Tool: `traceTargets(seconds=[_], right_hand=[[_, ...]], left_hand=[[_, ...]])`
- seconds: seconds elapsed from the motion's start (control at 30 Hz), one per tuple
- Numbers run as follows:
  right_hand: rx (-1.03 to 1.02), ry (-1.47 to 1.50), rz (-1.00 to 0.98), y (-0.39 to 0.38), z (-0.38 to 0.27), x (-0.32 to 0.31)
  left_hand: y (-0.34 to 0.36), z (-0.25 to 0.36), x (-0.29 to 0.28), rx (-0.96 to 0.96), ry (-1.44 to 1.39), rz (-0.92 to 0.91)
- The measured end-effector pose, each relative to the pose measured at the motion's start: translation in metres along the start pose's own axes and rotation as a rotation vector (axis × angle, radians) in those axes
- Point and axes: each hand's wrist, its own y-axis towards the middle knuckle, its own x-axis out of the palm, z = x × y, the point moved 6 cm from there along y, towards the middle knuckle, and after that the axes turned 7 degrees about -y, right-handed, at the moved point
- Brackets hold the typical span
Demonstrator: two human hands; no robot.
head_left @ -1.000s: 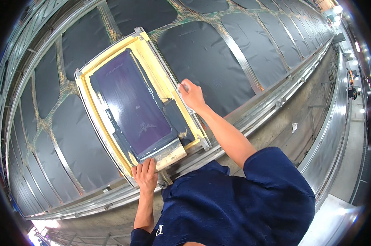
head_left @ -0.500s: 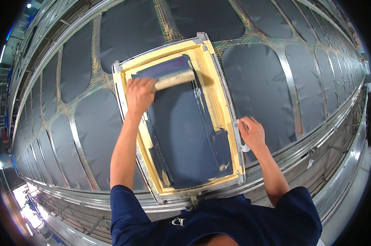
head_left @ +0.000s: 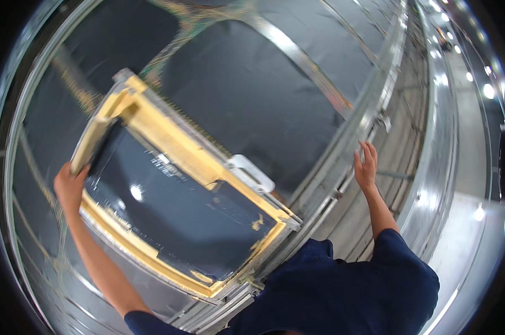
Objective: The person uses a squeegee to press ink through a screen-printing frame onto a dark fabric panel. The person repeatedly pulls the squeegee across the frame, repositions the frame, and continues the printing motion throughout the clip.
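Yellow-taped frame: the printing screen (head_left: 180,206) sits tilted, its far side raised off the bench, filling the picture from 9 o'clock to 6 o'clock.
Screen mesh: dark, wet-looking ink covers the mesh inside the yellow border, with bright glints of light on it.
Handle: 1 pale grey handle (head_left: 251,172) is fixed on the frame's upper long edge, near the picture's centre.
Left hand: the left hand (head_left: 69,187) is at 9 o'clock, its fingers closed around the frame's left edge, gripping the screen there.
Right hand: the right hand (head_left: 365,165) is at 3 o'clock, well apart from the screen; its fingers are open and spread, lying against the metal rail (head_left: 347,151) at the bench's near edge.
Bench: the long printing bench (head_left: 297,53) runs from 7 o'clock up to 1 o'clock, with metal strips between its stations.
Fabric panels: dark fabric panels (head_left: 252,95) lie flat on the bench; 1 large panel lies just beyond the raised screen at 12 o'clock.
Clothing: a dark blue short-sleeved shirt (head_left: 342,290) fills the lower edge from 6 o'clock to 4 o'clock.
Sharpness: the view is blurred, so finer marks on the mesh cannot be told.
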Motion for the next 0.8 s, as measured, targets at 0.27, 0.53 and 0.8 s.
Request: traceTargets(seconds=[0.27,0.53,0.8], right_hand=[[0.563,0.194,-0.021,0.005,0.034,0.064],[0.526,0.586,0.094,0.007,0.013,0.05],[0.497,0.692,0.084,0.01,0.012,0.05]], left_hand=[[0.02,-0.036,0.001,-0.065,-0.03,-0.17],[0.037,-0.063,-0.018,-0.217,0.167,-0.231],[0.037,-0.092,-0.027,-0.226,-0.026,-0.302]])
